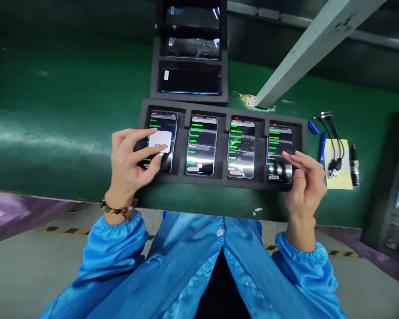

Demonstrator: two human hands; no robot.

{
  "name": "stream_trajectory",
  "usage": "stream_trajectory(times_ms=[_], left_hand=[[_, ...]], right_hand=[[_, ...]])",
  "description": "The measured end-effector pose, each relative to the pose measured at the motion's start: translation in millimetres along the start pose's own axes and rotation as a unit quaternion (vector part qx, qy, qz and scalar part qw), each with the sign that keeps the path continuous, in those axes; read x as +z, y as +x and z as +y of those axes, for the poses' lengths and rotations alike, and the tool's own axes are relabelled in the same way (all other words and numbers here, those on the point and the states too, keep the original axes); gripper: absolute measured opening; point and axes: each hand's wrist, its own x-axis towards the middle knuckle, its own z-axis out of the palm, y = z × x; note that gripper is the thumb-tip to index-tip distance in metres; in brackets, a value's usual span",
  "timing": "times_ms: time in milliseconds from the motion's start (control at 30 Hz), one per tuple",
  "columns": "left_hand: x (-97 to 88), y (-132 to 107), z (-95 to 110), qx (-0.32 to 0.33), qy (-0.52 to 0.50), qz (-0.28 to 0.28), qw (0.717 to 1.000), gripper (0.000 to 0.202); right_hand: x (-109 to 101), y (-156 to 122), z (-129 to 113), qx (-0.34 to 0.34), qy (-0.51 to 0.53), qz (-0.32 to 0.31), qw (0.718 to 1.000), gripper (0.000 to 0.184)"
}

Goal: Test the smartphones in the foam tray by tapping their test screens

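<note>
A black foam tray (pixel 222 110) lies on the green bench with several lit phones in its slots. My left hand (pixel 131 161) hovers over the leftmost phone (pixel 162 128), fingers apart, thumb touching its screen near a white pop-up. My right hand (pixel 304 179) is over the rightmost phone (pixel 278 141), fingers loosely spread above its screen. Neither hand holds anything. Two more phones (pixel 202 144) (pixel 242 148) sit between them, showing green text lines.
A second foam tray (pixel 156 66) with dark phones stands behind. Right of the tray lie a blue pen (pixel 322 146), a bundle of cables (pixel 334 146) on a yellow pad (pixel 344 177), and a dark tool (pixel 355 166). A grey beam (pixel 306 48) slants overhead.
</note>
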Motion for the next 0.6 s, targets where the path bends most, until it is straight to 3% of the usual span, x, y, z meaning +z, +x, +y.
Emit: stream_trajectory(times_ms=[133, 367, 467, 600], left_hand=[[-0.2, 0.6, 4.9, -0.018, -0.001, 0.008, 1.000, 0.024], [1.6, 1.0, 5.0, -0.036, 0.009, 0.010, 0.999, 0.024], [3.3, 1.1, 6.3, -0.061, -0.010, 0.036, 0.997, 0.025], [5.8, 1.1, 4.0, -0.157, -0.087, 0.084, 0.980, 0.033]], right_hand=[[-16.1, -21.2, 24.2, 0.038, -0.016, 0.013, 0.999, 0.034], [-15.4, -33.5, 27.8, 0.006, -0.040, -0.028, 0.999, 0.032], [-12.0, -33.4, 23.1, -0.001, -0.053, -0.049, 0.997, 0.033], [1.2, -30.2, 1.5, -0.031, -0.035, -0.100, 0.994, 0.038]])
